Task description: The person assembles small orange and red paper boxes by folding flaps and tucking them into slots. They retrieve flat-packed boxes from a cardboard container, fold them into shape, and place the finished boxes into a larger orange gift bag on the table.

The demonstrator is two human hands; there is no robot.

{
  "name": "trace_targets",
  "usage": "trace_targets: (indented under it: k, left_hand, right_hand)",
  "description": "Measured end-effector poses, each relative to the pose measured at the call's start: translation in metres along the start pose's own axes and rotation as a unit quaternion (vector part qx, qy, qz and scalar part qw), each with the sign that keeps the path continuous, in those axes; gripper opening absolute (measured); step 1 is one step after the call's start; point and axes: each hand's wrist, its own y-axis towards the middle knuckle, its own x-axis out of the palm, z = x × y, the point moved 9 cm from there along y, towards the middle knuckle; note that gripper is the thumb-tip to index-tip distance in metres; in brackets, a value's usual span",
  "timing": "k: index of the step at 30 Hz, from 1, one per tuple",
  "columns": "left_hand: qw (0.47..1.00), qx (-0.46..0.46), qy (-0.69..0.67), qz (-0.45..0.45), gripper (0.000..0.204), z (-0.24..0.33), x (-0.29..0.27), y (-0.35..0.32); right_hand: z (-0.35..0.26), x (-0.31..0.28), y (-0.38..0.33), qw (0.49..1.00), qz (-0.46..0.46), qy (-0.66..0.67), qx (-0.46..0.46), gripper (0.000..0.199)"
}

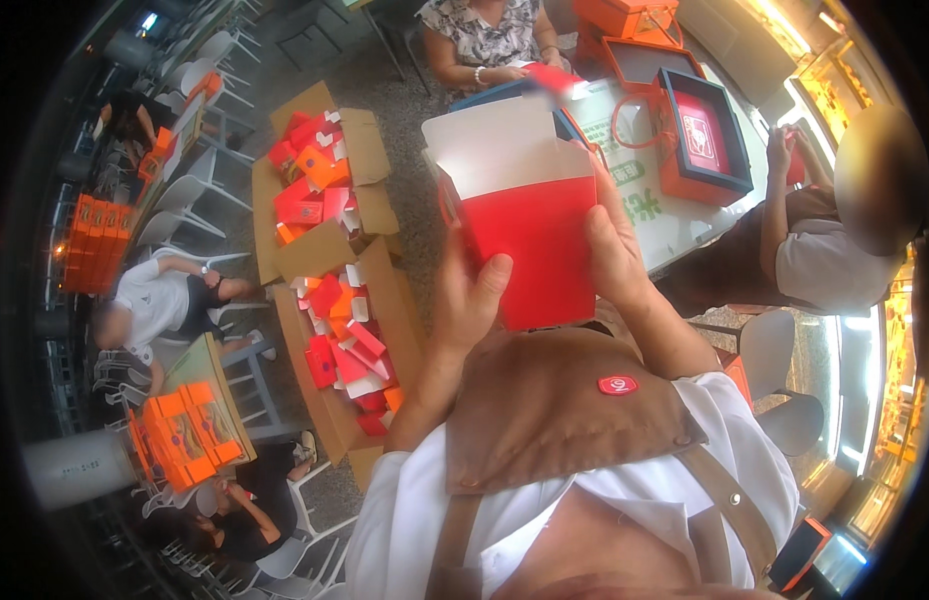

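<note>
A flat red cardboard carton with a white open top flap was held upright before the chest, above the brown apron, gripped at its lower left edge by the left hand and along its right side by the right hand. The fold would likely be best made with both edges kept squarely pinched. To the left, long cardboard boxes of red and orange packets were seen on the floor.

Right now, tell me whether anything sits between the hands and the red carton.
Nothing visible does. The left hand and the right hand both already hold the red carton directly, one on each side, its white flaps standing open at the top. The brown apron lies below the carton, not between it and either hand.
</note>
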Motion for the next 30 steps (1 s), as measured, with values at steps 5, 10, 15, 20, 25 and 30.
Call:
trace_targets:
  k: [5, 10, 15, 20, 25, 30]
  left_hand:
    - [0.999, 0.050, 0.015, 0.005, 0.063, 0.018, 0.001, 0.007]
    - [0.987, 0.075, 0.037, 0.138, 0.069, 0.034, -0.008, 0.009]
    - [0.987, 0.072, 0.005, 0.142, 0.066, 0.022, -0.020, 0.008]
    - [0.982, 0.129, 0.052, 0.130, 0.069, 0.025, -0.010, 0.016]
    - [0.973, 0.148, 0.134, 0.113, 0.045, 0.036, -0.006, 0.014]
    - [0.967, 0.158, 0.141, 0.144, 0.025, 0.027, -0.014, 0.006]
  right_hand:
    - [-0.005, -0.002, 0.004, 0.999, 0.039, -0.011, 0.024, 0.053]
    - [0.003, -0.005, 0.003, 0.997, 0.049, -0.003, 0.055, 0.050]
    - [0.008, -0.011, 0.002, 0.992, 0.045, -0.112, 0.040, 0.052]
    - [0.014, -0.026, 0.004, 0.993, 0.074, -0.087, 0.042, 0.053]
    - [0.029, -0.035, 0.006, 0.988, 0.087, -0.100, 0.074, 0.045]
    - [0.047, -0.049, 0.013, 0.977, 0.034, -0.202, 0.066, 0.042]
